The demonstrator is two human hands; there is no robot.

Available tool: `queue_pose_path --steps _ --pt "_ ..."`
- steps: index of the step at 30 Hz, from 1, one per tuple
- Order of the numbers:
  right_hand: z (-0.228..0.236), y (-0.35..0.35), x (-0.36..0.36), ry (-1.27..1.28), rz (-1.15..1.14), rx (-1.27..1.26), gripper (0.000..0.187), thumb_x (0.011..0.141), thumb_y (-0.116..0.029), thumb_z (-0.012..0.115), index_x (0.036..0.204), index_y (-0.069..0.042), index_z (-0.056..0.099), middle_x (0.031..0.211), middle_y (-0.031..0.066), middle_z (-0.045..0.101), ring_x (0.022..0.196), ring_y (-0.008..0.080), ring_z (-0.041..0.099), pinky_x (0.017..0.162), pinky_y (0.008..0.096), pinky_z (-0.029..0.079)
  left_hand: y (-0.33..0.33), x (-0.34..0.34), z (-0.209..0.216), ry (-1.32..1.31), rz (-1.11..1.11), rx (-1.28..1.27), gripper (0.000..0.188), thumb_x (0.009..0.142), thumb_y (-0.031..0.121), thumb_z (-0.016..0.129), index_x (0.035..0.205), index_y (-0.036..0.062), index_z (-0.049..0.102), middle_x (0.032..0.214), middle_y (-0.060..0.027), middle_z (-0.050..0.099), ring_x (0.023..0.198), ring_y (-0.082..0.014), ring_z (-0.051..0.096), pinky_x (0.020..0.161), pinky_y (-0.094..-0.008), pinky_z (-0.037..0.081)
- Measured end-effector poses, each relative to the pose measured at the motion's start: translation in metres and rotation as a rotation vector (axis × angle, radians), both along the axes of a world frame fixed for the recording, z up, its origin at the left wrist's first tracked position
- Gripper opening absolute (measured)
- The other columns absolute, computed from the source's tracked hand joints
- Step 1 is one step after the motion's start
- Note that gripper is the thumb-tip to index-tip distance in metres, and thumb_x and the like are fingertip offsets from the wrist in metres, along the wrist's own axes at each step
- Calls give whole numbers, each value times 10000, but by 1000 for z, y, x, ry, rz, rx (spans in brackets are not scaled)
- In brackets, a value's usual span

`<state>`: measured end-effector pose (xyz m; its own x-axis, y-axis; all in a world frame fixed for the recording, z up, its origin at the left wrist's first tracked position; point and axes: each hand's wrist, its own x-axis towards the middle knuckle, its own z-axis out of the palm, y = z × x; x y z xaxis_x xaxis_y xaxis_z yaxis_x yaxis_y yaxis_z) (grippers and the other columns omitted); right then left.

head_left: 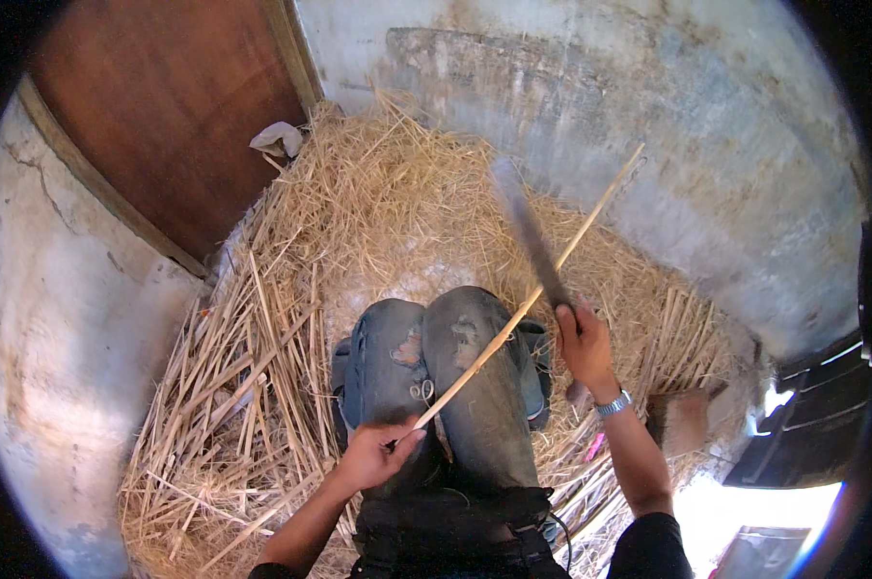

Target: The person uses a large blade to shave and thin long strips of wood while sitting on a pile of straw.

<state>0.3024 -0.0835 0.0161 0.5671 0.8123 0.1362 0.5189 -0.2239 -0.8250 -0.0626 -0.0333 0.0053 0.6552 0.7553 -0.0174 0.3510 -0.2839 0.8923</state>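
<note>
Knees in torn jeans [455,376], drawn up, lie closest below the camera. Left hand [373,454] is closed around the lower end of a long pale stick [528,304], which slants up and right across the knees. Right hand [585,343], wearing a wristwatch [613,403], grips the handle of a dark blade [528,227]; the blade, blurred, crosses the stick near its middle. Straw pile [378,203] and cut stalks [233,357] cover the floor. Wooden door [166,106] upper left.

1. Left hand [376,455] grips the lower end of a long thin stick [525,307] angled across the knees.
2. Right hand [583,343] holds a dark blade [531,236], blurred, against the stick.
3. Straw pile [291,318] covers the floor.
</note>
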Motion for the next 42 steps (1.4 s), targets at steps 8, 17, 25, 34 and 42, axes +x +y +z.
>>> queue_pose_path --steps 8,17,25,34,42 --pt "6 -13 -59 -293 435 -101 337 983 -328 608 853 -17 618 641 194 605 517 345 599 502 428 458 6 -2 -10 -88 -7 5 260 927 167 714 1129 3 714 775 -184 710 609 -86 606 594 -272 510" --pt "-15 -6 -58 -183 110 53 330 996 -251 594 794 11 582 598 185 525 502 251 535 494 379 419 6 -5 3 155 -40 -131 259 933 166 714 1152 28 714 713 -57 690 643 -38 540 597 -253 480" --pt "-38 -9 -42 -14 20 79 309 987 -251 607 809 0 583 578 200 583 503 320 614 481 409 441 7 9 3 74 -65 -107 236 952 171 695 1145 38 721 664 -2 633 650 -34 509 586 -250 464" --pt "-16 -12 -50 63 -83 -135 383 998 -307 595 780 8 569 595 224 541 499 380 550 465 410 405 8 10 -4 4 -50 -184 258 963 148 679 1194 35 703 667 50 542 633 -20 444 544 -236 397" --pt "-1 -8 -44 180 -94 -93 355 975 -319 623 810 -8 581 654 214 602 595 411 616 550 443 473 5 16 5 75 -36 -185 252 970 155 667 1191 39 704 660 45 553 634 -22 458 555 -237 413"
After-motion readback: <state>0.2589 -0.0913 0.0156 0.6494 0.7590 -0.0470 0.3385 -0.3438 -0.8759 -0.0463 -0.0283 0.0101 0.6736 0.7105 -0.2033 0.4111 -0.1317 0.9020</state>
